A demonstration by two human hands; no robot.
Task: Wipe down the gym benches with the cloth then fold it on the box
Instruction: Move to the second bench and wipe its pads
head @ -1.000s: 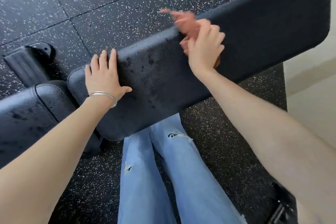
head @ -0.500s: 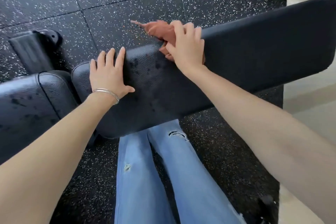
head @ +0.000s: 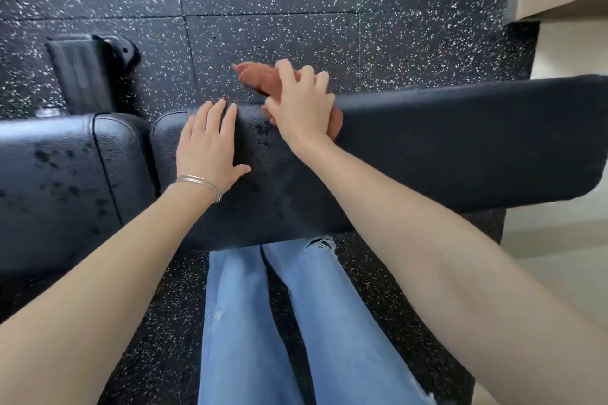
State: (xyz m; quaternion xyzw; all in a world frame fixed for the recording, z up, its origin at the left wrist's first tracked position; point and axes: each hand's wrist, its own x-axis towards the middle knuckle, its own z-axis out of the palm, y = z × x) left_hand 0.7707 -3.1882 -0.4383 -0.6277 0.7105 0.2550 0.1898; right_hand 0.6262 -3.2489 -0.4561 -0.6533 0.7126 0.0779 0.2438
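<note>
The rust-brown cloth [head: 256, 77] is held bunched in the right hand [head: 302, 108] at the far edge of the back pad [head: 444, 148], apparently for wiping its wet spots, while the pad is steadied by the flat, straight-fingered left hand [head: 207, 145]

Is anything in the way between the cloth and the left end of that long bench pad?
Yes. The left hand rests flat on the bench pad, directly between the cloth, held by the right hand, and the pad's left end.
</note>
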